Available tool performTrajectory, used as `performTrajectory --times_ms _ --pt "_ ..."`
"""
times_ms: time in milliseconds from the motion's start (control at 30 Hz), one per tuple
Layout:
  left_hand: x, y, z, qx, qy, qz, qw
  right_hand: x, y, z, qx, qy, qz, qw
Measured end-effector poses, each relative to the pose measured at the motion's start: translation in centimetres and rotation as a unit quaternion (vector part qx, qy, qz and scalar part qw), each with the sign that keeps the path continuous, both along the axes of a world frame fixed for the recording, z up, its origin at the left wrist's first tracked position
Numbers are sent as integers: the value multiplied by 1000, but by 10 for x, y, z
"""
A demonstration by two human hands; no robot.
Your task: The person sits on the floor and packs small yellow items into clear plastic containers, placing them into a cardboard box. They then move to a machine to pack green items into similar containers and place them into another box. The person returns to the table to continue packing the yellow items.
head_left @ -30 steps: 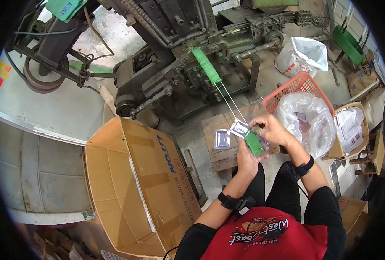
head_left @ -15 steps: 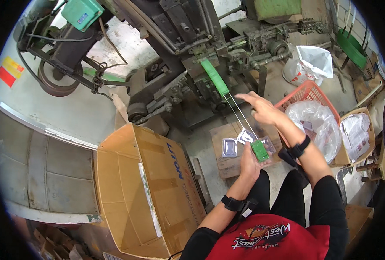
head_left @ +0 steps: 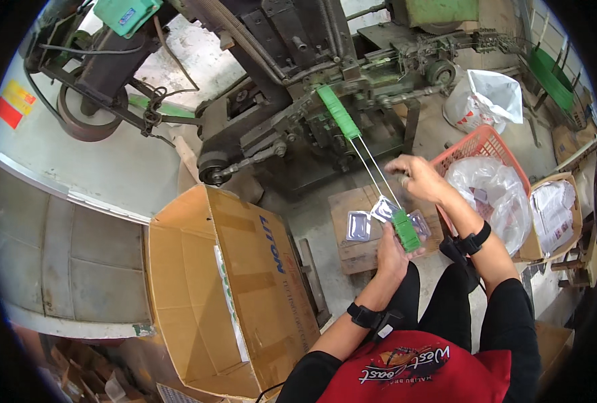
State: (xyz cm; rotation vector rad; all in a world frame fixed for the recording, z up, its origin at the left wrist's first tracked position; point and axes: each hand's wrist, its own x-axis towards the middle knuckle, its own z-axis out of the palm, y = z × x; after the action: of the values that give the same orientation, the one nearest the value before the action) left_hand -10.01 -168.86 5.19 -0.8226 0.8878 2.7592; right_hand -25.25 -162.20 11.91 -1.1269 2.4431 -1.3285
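My left hand (head_left: 392, 258) is wrapped round a stack of small green pieces (head_left: 406, 232), held low over the wooden board at the lower ends of two thin metal rails (head_left: 373, 168). A row of similar green pieces (head_left: 338, 112) sits along the upper part of those rails, against the dark machine (head_left: 298, 111). Right of the rails hovers my right hand (head_left: 422, 179), fingers bent and slightly blurred, with nothing visible in them. Clear-windowed packs (head_left: 359, 226) lie on the wooden board (head_left: 352, 258), one (head_left: 383, 208) beside the rail ends and another partly behind the green stack.
A large open cardboard box (head_left: 244, 289) stands at my left. To the right are a red plastic basket (head_left: 479, 138) lined with a clear bag (head_left: 496, 195), a box of newspaper (head_left: 553, 208) and a white sack (head_left: 483, 101). Machine arms and a wheel (head_left: 90, 114) stand at the far left.
My right hand has drawn back from the row of green pieces, and its outstretched fingers have bent. My left hand keeps its hold on the green stack, of which more shows. The view has shifted slightly.
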Motion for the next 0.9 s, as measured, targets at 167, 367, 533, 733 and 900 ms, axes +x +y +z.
performTrajectory --times_ms 167,367,533,733,900 --pt "2 -5 4 -20 1 -1 1000 39 30 -14 44 -195 55 978" --pt "-5 -6 23 -32 -25 -41 998 74 40 -12 78 -32 -23 996" --pt "-4 3 20 -69 -52 -27 996 103 36 6 143 73 -107 981" --pt "44 13 32 -42 -27 -219 974 116 80 -6 -145 -9 -212 966" --pt "68 -19 96 -56 -4 -351 935 102 108 -74 24 -114 -308 944"
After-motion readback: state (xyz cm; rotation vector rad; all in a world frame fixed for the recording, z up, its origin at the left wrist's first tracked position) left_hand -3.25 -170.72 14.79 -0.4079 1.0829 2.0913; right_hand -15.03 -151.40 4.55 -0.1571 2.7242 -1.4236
